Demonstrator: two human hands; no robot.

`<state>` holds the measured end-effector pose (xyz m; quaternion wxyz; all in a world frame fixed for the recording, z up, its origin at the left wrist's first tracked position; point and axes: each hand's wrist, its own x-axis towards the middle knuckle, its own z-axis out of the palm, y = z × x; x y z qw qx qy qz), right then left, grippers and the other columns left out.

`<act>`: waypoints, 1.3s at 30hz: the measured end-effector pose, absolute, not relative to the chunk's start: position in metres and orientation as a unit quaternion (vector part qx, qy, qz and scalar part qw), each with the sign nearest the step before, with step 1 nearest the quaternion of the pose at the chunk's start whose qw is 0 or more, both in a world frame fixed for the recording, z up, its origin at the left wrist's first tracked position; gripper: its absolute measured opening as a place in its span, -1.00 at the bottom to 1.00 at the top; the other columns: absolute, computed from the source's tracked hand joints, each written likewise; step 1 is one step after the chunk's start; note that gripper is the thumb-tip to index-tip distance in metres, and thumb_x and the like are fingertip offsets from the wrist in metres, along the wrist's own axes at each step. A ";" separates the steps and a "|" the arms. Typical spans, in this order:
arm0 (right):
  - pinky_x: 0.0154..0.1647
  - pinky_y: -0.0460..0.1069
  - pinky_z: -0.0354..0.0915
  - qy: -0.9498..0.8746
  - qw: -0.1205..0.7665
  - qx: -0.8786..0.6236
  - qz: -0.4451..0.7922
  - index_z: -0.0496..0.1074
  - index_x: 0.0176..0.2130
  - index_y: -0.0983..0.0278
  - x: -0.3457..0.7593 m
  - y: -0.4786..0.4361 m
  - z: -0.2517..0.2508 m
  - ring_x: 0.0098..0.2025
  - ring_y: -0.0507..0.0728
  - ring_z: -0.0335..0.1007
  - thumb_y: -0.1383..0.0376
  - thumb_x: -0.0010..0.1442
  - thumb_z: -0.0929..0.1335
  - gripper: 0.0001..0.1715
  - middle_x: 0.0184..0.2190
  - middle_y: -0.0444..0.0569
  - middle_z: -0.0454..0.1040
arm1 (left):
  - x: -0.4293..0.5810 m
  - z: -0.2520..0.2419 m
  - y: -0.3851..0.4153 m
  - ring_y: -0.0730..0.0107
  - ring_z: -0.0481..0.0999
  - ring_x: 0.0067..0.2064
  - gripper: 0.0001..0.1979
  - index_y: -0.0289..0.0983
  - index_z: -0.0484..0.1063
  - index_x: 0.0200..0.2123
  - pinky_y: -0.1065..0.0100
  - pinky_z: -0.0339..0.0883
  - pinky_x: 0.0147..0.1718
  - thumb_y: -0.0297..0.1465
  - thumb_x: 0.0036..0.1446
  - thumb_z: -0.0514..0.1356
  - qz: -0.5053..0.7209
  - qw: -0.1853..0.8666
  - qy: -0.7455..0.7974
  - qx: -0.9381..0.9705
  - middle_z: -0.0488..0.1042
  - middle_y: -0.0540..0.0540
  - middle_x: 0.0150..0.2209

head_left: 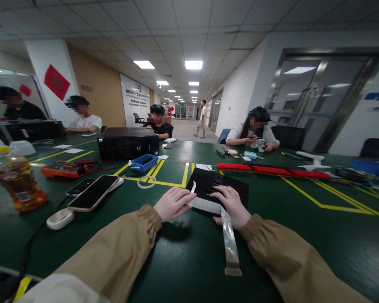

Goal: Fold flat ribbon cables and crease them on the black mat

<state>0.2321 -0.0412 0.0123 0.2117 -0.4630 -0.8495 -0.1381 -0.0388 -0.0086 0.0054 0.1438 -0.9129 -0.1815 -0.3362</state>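
Note:
A long, flat, silvery ribbon strip (205, 205), which looks like a ribbon cable, stretches between my two hands over a black mat (241, 189). My left hand (175, 204) pinches its left end, where a small white tab (193, 187) sticks up beside the fingertips. My right hand (230, 206) has its fingers closed around the strip's right part. From there the strip bends and hangs toward me, ending in a wider block at the bottom. A small dark square piece (217, 180) lies on the mat just beyond my right fingers.
Left on the green table (189, 252) are a phone (94, 192), an orange multimeter (65, 169), a drink bottle (17, 183) and a white ring (147, 182). Farther back stand a blue tray (144, 163) and a black case (128, 144). Red power strips (271, 170) lie right. Several people sit around.

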 end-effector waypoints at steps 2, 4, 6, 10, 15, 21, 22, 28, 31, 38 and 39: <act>0.16 0.24 -0.15 -0.855 0.220 -0.461 -0.095 0.31 -0.02 0.20 0.231 -0.041 0.010 0.14 0.33 -0.01 0.11 -0.25 0.44 -0.25 0.06 0.09 0.18 | -0.038 0.006 -0.010 0.27 0.35 -0.07 -0.63 -0.27 0.18 0.11 0.22 0.22 -0.06 -0.34 0.24 -0.03 -0.334 0.141 -0.182 -0.914 0.35 -0.18 -0.07; 0.14 0.23 -0.11 -0.859 0.227 -0.456 -0.043 0.29 -0.01 0.23 0.230 -0.041 0.007 0.10 0.32 0.04 0.10 -0.28 0.46 -0.18 0.02 0.10 0.22 | -0.038 0.007 -0.010 0.26 0.34 -0.06 -0.63 -0.27 0.19 0.10 0.22 0.22 -0.06 -0.34 0.24 -0.03 -0.332 0.137 -0.184 -0.915 0.35 -0.18 -0.06; 0.12 0.21 -0.06 -0.862 0.232 -0.451 0.012 0.27 0.01 0.24 0.229 -0.041 0.006 0.08 0.31 0.07 0.11 -0.30 0.48 -0.14 -0.01 0.09 0.24 | -0.038 0.006 -0.009 0.25 0.33 -0.06 -0.63 -0.28 0.20 0.09 0.21 0.21 -0.06 -0.33 0.24 -0.02 -0.330 0.133 -0.184 -0.916 0.35 -0.19 -0.06; 0.09 0.18 0.01 -0.860 0.235 -0.445 0.082 0.27 -0.01 0.24 0.224 -0.044 0.005 0.04 0.29 0.10 0.16 -0.32 0.49 -0.15 -0.02 0.06 0.25 | -0.038 0.006 -0.009 0.25 0.33 -0.06 -0.64 -0.29 0.21 0.07 0.23 0.21 -0.07 -0.32 0.23 -0.01 -0.312 0.120 -0.182 -0.925 0.35 -0.18 -0.07; 0.08 0.15 0.06 -0.861 0.237 -0.437 0.106 0.28 -0.01 0.28 0.223 -0.045 0.003 0.03 0.27 0.10 0.20 -0.36 0.52 -0.12 -0.03 0.07 0.25 | -0.037 0.009 -0.011 0.26 0.33 -0.08 -0.66 -0.29 0.24 0.04 0.25 0.22 -0.09 -0.33 0.23 -0.03 -0.285 0.095 -0.192 -0.934 0.36 -0.17 -0.09; 0.08 0.18 0.09 -0.855 0.242 -0.443 0.117 0.26 0.05 0.28 0.226 -0.041 -0.003 0.04 0.29 0.11 0.14 -0.34 0.53 -0.04 0.00 0.10 0.24 | -0.035 0.005 -0.008 0.27 0.34 -0.08 -0.64 -0.26 0.20 0.08 0.26 0.20 -0.08 -0.35 0.23 -0.04 -0.242 0.072 -0.205 -0.946 0.36 -0.15 -0.08; 0.08 0.18 0.09 -0.854 0.243 -0.444 0.120 0.25 0.08 0.29 0.226 -0.040 -0.003 0.05 0.30 0.11 0.10 -0.36 0.54 0.03 0.02 0.12 0.23 | -0.035 0.004 -0.007 0.28 0.34 -0.08 -0.64 -0.26 0.20 0.09 0.26 0.20 -0.08 -0.36 0.24 -0.04 -0.235 0.069 -0.206 -0.947 0.36 -0.15 -0.08; 0.10 0.17 0.12 -0.848 0.250 -0.443 0.149 0.17 0.17 0.32 0.230 -0.035 -0.003 0.05 0.28 0.15 0.01 -0.31 0.53 0.13 0.01 0.14 0.27 | -0.035 0.000 -0.004 0.32 0.36 -0.09 -0.66 -0.24 0.21 0.07 0.30 0.20 -0.11 -0.35 0.24 -0.04 -0.211 0.067 -0.209 -0.952 0.36 -0.13 -0.09; 0.08 0.15 0.14 -0.851 0.260 -0.435 0.136 0.17 0.17 0.31 0.234 -0.034 -0.004 0.03 0.26 0.18 0.10 -0.23 0.52 0.04 -0.02 0.11 0.32 | -0.036 0.000 -0.005 0.34 0.38 -0.13 -0.68 -0.23 0.24 0.04 0.33 0.21 -0.15 -0.32 0.24 -0.04 -0.203 0.069 -0.207 -0.954 0.38 -0.11 -0.13; -0.01 0.12 0.23 -0.877 0.292 -0.377 0.053 0.27 0.07 0.33 0.243 -0.022 -0.014 -0.05 0.17 0.28 0.30 0.12 0.27 -0.49 -0.10 0.07 0.39 | -0.035 -0.001 -0.007 0.37 0.40 -0.21 -0.73 -0.21 0.35 -0.10 0.38 0.22 -0.25 -0.27 0.20 0.00 -0.195 0.081 -0.210 -0.955 0.40 -0.07 -0.25; 0.00 0.12 0.22 -0.877 0.294 -0.377 0.041 0.29 0.06 0.32 0.243 -0.021 -0.015 -0.05 0.16 0.27 0.34 0.13 0.24 -0.53 -0.10 0.06 0.39 | -0.035 -0.001 -0.007 0.37 0.40 -0.21 -0.73 -0.21 0.36 -0.11 0.38 0.22 -0.25 -0.27 0.19 0.01 -0.196 0.081 -0.211 -0.954 0.40 -0.06 -0.25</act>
